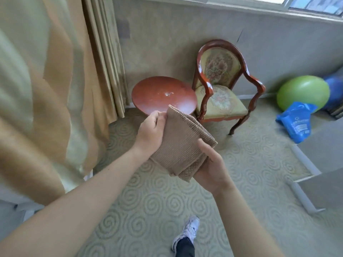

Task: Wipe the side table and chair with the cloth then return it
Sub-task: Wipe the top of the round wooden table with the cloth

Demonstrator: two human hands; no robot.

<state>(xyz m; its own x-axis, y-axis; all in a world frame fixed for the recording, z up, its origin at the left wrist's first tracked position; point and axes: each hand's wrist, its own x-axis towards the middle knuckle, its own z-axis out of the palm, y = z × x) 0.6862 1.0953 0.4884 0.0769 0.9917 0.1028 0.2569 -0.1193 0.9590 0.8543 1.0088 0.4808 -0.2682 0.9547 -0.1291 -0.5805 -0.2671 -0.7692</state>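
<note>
A folded beige ribbed cloth is held in front of me between both hands. My left hand grips its left edge near the top corner. My right hand holds it from below at the lower right. Beyond the cloth stands a round reddish-brown side table with a pale smear on its top. To the table's right is a wooden armchair with floral upholstery, facing me. Both pieces stand apart from my hands, against the far wall.
Long golden curtains hang at the left, close to my left arm. A green exercise ball and a blue plastic bag lie at the right. A white-edged panel sits at the lower right. My shoe is on the patterned carpet.
</note>
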